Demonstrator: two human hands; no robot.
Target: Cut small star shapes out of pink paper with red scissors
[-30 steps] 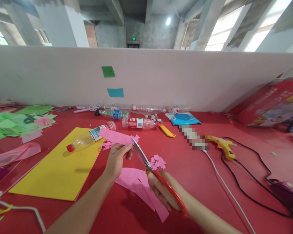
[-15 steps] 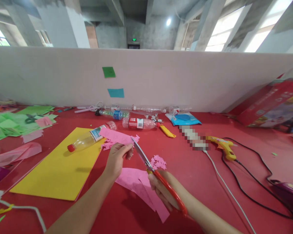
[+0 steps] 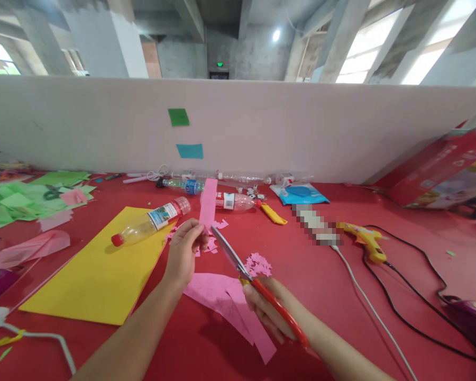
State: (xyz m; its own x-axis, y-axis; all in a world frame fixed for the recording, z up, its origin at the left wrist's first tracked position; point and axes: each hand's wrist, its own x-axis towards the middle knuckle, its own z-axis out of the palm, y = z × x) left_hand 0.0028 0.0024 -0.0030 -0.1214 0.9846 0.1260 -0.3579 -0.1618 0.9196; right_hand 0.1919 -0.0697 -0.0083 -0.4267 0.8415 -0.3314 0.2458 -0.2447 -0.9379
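A pink paper strip, probably light and floppy, is pinched low by the left hand; scissors are gripped by the right hand.

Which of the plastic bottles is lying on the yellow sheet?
The red-capped bottle with the picture label; only it rests on the yellow sheet; the other bottles lie behind.

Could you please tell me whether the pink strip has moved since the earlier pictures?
Yes. The pink strip in the left hand has swung its far end rightward, and now hides part of the red-labelled bottle.
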